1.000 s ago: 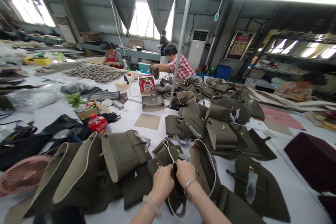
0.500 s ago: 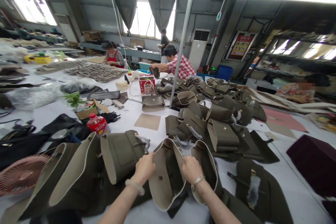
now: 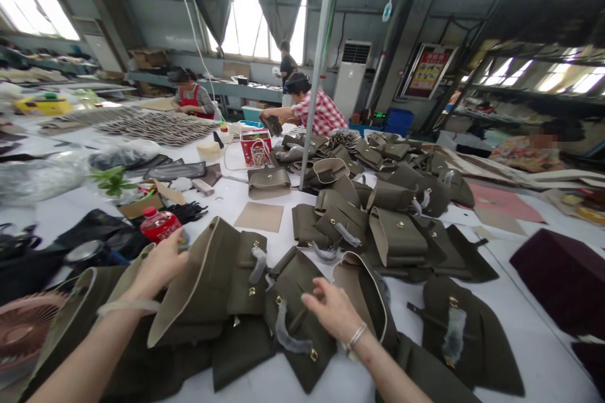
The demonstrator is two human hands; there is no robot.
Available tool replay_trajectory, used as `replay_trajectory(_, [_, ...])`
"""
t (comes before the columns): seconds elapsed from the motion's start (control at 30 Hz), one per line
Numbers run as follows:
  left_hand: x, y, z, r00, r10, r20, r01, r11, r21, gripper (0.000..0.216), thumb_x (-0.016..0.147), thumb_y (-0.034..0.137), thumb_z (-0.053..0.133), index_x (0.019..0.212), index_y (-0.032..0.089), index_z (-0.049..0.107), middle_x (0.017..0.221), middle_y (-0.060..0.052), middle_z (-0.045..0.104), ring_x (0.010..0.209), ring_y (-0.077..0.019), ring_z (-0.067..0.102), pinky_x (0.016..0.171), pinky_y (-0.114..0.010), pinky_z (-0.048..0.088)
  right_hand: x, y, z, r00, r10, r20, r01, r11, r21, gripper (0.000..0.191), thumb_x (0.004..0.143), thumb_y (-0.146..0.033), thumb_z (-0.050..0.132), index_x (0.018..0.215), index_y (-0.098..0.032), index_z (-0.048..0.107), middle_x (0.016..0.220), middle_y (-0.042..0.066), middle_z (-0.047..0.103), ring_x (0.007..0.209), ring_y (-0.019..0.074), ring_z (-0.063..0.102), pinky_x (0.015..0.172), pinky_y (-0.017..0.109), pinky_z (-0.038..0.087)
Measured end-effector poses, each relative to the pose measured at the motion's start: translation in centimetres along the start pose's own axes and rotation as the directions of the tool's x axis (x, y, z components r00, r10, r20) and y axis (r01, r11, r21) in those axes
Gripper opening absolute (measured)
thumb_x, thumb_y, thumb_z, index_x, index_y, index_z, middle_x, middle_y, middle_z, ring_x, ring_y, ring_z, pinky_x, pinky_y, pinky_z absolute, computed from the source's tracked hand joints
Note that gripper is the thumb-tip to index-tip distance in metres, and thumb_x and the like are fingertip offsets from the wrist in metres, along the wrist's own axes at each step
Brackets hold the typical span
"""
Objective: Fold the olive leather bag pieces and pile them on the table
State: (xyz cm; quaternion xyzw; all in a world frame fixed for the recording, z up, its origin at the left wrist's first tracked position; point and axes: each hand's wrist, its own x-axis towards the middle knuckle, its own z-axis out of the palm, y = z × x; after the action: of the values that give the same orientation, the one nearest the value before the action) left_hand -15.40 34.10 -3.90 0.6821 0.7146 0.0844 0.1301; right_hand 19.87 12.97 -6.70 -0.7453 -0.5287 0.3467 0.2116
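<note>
My left hand (image 3: 159,264) grips the rim of an olive bag with a beige lining (image 3: 198,289), which leans toward the left among other bags at the near edge of the table. My right hand (image 3: 333,312) lies with fingers apart on the flap of a second olive bag (image 3: 295,302) with brass studs and a plastic-wrapped strap. Another open bag with a white-edged rim (image 3: 363,289) lies just right of that hand. Both wrists wear bracelets.
A heap of olive bags (image 3: 387,227) covers the white table (image 3: 520,352) ahead. A red-capped bottle (image 3: 158,225), a pink fan (image 3: 23,334), a cardboard sheet (image 3: 259,216) and a metal pole (image 3: 314,75) stand nearby. Two people (image 3: 316,113) work at the far end.
My hands have left the opened bag and spread apart. My left hand has swung left onto the beige-lined bag and tipped it over. The middle bag now lies shut under my right hand.
</note>
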Motion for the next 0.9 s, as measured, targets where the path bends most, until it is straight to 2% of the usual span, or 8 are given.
replay_trajectory(0.13, [-5.8, 2.4, 1.1, 0.883, 0.192, -0.428, -0.262, 0.959, -0.109, 0.058, 0.086, 0.031, 0.045, 0.139, 0.009, 0.043, 0.135, -0.015, 0.054, 0.125, -0.0302, 0.052, 0.113, -0.040, 0.036, -1.4, 5.3, 9.5, 0.979, 0.098, 0.178, -0.050, 0.965, -0.259, 0.088, 0.079, -0.032, 0.064, 0.154, -0.007, 0.024, 0.159, 0.014, 0.019, 0.146, 0.0296, 0.023, 0.120, 0.041, 0.024])
replay_trajectory(0.23, [-11.3, 6.4, 4.1, 0.887, 0.288, -0.361, -0.405, 0.861, -0.307, 0.042, 0.092, 0.037, 0.046, 0.133, 0.025, 0.051, 0.135, -0.004, 0.056, 0.127, -0.0194, 0.051, 0.113, -0.032, 0.038, -1.8, 7.0, 14.1, 0.981, 0.168, 0.093, -0.106, 0.877, -0.470, 0.117, 0.062, -0.037, 0.082, 0.156, -0.015, 0.016, 0.161, 0.011, 0.008, 0.147, 0.0381, 0.012, 0.117, 0.058, 0.021])
replay_trajectory(0.3, [-13.7, 7.9, 7.1, 0.907, 0.353, -0.229, -0.420, 0.788, -0.451, 0.038, 0.093, 0.036, 0.048, 0.129, 0.026, 0.054, 0.137, -0.002, 0.056, 0.129, -0.0158, 0.049, 0.114, -0.030, 0.036, -1.5, 7.5, 15.1, 0.996, 0.091, 0.006, -0.074, 0.839, -0.540, 0.098, 0.069, -0.030, 0.077, 0.153, -0.017, 0.029, 0.159, 0.012, 0.022, 0.144, 0.0381, 0.021, 0.114, 0.059, 0.024])
replay_trajectory(0.43, [-14.9, 7.1, 12.1, 0.942, 0.335, -0.013, -0.275, 0.751, -0.600, 0.034, 0.093, 0.038, 0.046, 0.118, 0.022, 0.062, 0.129, -0.006, 0.062, 0.121, -0.0189, 0.056, 0.108, -0.034, 0.042, -0.3, 8.0, 13.4, 0.989, -0.083, -0.125, 0.010, 0.868, -0.497, 0.034, 0.084, -0.008, 0.045, 0.110, -0.019, 0.064, 0.116, 0.009, 0.061, 0.112, 0.0308, 0.052, 0.090, 0.046, 0.045])
replay_trajectory(0.53, [-15.0, 5.6, 14.0, 0.958, 0.237, 0.161, -0.056, 0.705, -0.707, 0.038, 0.090, 0.046, 0.048, 0.111, 0.018, 0.062, 0.106, -0.007, 0.071, 0.096, -0.0208, 0.066, 0.092, -0.036, 0.051, 0.9, 8.3, 10.2, 0.945, -0.108, -0.308, 0.019, 0.960, -0.278, 0.021, 0.092, -0.016, 0.037, 0.088, -0.015, 0.058, 0.096, 0.011, 0.059, 0.097, 0.0278, 0.053, 0.083, 0.041, 0.042])
replay_trajectory(0.63, [-15.8, 6.2, 15.5, 0.902, 0.210, 0.377, 0.175, 0.619, -0.765, 0.056, 0.083, 0.054, 0.052, 0.120, 0.013, 0.053, 0.103, -0.011, 0.069, 0.088, -0.0228, 0.066, 0.079, -0.036, 0.054, 1.4, 7.9, 6.5, 0.902, 0.048, -0.429, 0.042, 0.979, 0.198, 0.021, 0.090, -0.034, 0.044, 0.078, -0.017, 0.049, 0.079, 0.006, 0.055, 0.078, 0.0210, 0.049, 0.073, 0.034, 0.037])
replay_trajectory(0.8, [-17.9, 11.9, 18.0, 0.736, 0.097, 0.670, 0.578, 0.425, -0.696, 0.097, 0.071, 0.070, 0.059, 0.148, 0.031, 0.016, 0.145, -0.012, 0.044, 0.120, -0.0283, 0.055, 0.076, -0.038, 0.055, -0.7, 6.0, 3.7, 0.911, 0.185, -0.369, 0.140, 0.703, 0.697, 0.030, 0.077, -0.043, 0.059, 0.067, -0.018, 0.043, 0.061, -0.004, 0.038, 0.061, 0.0123, 0.033, 0.060, 0.027, 0.033])
replay_trajectory(0.9, [-18.8, 15.0, 18.6, 0.776, 0.151, 0.612, 0.529, 0.372, -0.763, 0.086, 0.073, 0.065, 0.061, 0.143, 0.032, 0.025, 0.137, -0.009, 0.053, 0.094, -0.0239, 0.064, 0.061, -0.032, 0.049, -2.9, 4.9, 3.7, 0.928, 0.256, -0.269, 0.142, 0.423, 0.895, 0.039, 0.070, -0.043, 0.068, 0.057, -0.019, 0.040, 0.054, -0.005, 0.035, 0.056, 0.0108, 0.031, 0.069, 0.030, 0.043])
